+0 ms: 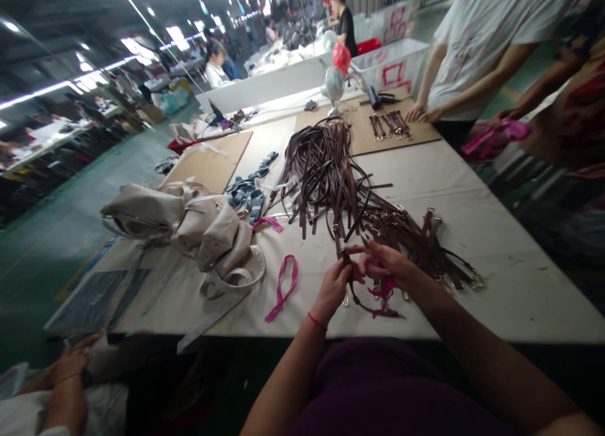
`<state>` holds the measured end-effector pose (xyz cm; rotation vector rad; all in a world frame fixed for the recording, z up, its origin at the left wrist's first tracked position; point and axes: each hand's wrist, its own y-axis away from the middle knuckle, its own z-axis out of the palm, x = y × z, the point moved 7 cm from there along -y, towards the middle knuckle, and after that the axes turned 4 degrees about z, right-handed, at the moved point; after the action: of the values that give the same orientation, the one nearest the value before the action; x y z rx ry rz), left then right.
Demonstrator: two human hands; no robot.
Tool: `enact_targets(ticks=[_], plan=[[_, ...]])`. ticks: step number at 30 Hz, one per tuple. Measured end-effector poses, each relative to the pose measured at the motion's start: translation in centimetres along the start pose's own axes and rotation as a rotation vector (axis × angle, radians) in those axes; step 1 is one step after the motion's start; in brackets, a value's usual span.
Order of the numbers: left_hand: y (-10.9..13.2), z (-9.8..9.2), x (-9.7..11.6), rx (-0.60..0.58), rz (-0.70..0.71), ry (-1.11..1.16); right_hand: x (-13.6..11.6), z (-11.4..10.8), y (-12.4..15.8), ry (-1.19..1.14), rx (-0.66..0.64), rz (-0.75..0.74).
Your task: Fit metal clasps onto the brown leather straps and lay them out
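Pale tabletop (501, 304) stretches from one brown strap heap (326, 165) out to its right edge. Near the front edge, the left hand (335, 283) pinches one dark strap (346, 258); the right hand (388, 264) curls beside it, its hold unclear. One pink loop (293, 277) lies left of both hands.

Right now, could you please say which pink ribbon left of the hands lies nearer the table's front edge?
The looped ribbon, lying alone with its strands crossed; the other ribbon lies farther back, beside the blue-grey pieces.
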<state>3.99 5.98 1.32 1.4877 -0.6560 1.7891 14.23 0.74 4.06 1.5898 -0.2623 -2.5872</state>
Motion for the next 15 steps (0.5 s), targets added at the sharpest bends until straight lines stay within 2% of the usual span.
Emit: enact_targets(ticks=[3,6,8,12,15], plan=[[0.2,0.0,-0.7,0.016,-0.121,0.246,-0.3,-1.7,-0.1,-0.001,0.159,-0.085],[0.6,-0.5,-0.7,0.067,-0.160,0.335,0.8,-3.4,0.1,0.096,0.305,-0.089],[1.0,-0.6,-0.8,0.086,-0.180,0.361,1.8,-4.1,0.2,0.147,0.355,-0.064],[1.1,-0.6,-1.1,0.098,-0.214,0.431,3.8,-4.1,0.2,0.197,0.358,-0.006],[0.7,-1.4,-1.1,0.152,-0.220,0.537,5.4,-2.8,0.0,0.176,0.267,0.041]])
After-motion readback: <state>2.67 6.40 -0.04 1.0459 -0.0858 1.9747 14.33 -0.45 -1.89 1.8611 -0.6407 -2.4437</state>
